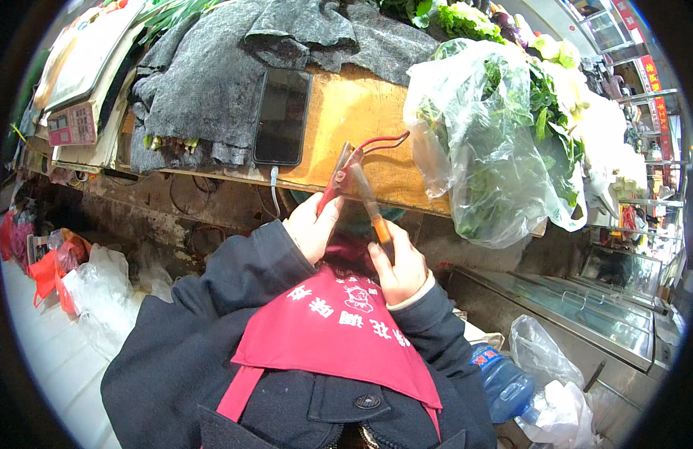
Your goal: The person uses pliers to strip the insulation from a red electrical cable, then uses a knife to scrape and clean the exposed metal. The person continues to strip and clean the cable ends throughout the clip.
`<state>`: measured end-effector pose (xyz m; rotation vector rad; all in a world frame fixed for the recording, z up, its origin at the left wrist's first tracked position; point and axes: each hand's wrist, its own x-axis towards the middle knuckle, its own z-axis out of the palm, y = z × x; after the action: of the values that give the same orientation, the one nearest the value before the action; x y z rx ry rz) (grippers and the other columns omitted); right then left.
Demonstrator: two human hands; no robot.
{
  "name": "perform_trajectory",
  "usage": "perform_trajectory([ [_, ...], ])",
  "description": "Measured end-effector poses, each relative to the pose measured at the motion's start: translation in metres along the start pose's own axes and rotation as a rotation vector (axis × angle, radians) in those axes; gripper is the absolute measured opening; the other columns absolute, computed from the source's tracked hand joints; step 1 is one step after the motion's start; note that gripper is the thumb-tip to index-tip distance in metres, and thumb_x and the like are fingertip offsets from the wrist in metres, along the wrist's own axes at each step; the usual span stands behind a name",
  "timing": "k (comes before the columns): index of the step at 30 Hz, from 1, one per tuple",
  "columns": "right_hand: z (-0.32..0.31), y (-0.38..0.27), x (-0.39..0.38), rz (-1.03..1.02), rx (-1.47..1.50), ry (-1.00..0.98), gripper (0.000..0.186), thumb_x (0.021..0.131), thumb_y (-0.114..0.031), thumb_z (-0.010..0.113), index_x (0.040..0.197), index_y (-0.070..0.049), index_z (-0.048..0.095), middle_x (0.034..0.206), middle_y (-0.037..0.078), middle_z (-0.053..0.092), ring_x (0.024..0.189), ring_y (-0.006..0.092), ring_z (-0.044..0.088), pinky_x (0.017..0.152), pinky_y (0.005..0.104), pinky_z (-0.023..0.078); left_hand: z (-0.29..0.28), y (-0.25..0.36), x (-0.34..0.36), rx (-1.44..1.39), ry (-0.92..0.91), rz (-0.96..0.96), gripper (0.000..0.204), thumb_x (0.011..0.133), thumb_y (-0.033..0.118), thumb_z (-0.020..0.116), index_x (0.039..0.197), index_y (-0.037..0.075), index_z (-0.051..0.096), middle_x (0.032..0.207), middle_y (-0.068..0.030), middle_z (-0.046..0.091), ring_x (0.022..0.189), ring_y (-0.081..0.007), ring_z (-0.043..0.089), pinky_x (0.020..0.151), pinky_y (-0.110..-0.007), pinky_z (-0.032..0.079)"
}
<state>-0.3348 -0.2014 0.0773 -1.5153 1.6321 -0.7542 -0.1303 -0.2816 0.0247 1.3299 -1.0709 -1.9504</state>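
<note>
My left hand [310, 227] is closed around the lower end of a red tool with a metal pivot [340, 176]; a thin red loop curves away from its top. Its exact kind I cannot make out. My right hand [401, 268] grips the orange handle of a knife-like tool [380, 228], its flat greyish blade slanting up and left. The blade's tip lies close beside the red tool, and whether they touch is unclear. Both hands are held in front of the table edge, above my red apron [331, 329].
On the wooden table [361, 97] lie a black phone [283, 117] with a white cable, and dark grey cloth [204, 90]. A clear bag of leafy greens [496, 150] sits at its right. Plastic bags [99, 292] lie lower left; a blue water bottle [503, 385] stands lower right.
</note>
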Motion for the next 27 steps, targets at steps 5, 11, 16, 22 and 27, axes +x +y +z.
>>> perform_trajectory([
  [5,-0.002,-0.006,-0.001,-0.246,0.279,0.221,0.043,0.106,-0.021,0.063,0.141,0.001,0.05,0.077,0.0,0.063,0.063,0.0076,0.056,0.06,0.0242,0.048,-0.002,-0.002,0.001,0.007,-0.013,-0.04,0.031,0.111,0.036,0.051,0.107,0.006,0.057,0.074,0.005,0.049,0.064,-0.0069,0.043,0.058,-0.028,0.041],
  [11,-0.003,-0.016,0.004,0.076,-0.055,-0.032,0.046,0.105,-0.023,0.063,0.14,0.006,0.052,0.105,0.019,0.072,0.089,0.0358,0.072,0.083,0.0394,0.057,-0.001,-0.003,0.001,0.068,-0.011,0.092,0.028,0.111,0.034,0.051,0.104,0.007,0.056,0.074,0.0053,0.049,0.063,-0.0065,0.042,0.056,-0.028,0.04],
  [16,0.001,-0.012,0.002,-0.149,0.138,0.167,0.046,0.102,-0.019,0.067,0.139,0.006,0.053,0.108,0.022,0.072,0.095,0.0379,0.074,0.086,0.0408,0.057,0.005,-0.001,0.0,-0.116,-0.008,0.078,0.031,0.111,0.036,0.052,0.092,0.013,0.045,0.059,0.004,0.042,0.04,-0.009,0.035,0.037,-0.027,0.032],
  [22,0.003,0.003,0.011,0.257,-0.024,0.051,0.046,0.099,-0.021,0.072,0.136,0.001,0.058,0.096,0.017,0.072,0.087,0.0306,0.072,0.081,0.0393,0.056,0.004,0.008,-0.003,-0.23,-0.016,-0.041,0.031,0.111,0.036,0.051,0.09,0.014,0.045,0.057,0.0041,0.038,0.04,-0.0093,0.034,0.037,-0.028,0.03],
  [27,-0.01,0.0,0.012,-0.249,-0.064,0.347,0.066,0.08,-0.003,0.082,0.141,0.002,0.057,0.102,0.013,0.063,0.075,0.0185,0.059,0.068,0.03,0.051,0.003,0.013,-0.007,-0.398,-0.037,-0.131,0.03,0.11,0.032,0.052,0.088,0.014,0.045,0.056,0.0036,0.038,0.04,-0.0101,0.033,0.037,-0.029,0.028],
])
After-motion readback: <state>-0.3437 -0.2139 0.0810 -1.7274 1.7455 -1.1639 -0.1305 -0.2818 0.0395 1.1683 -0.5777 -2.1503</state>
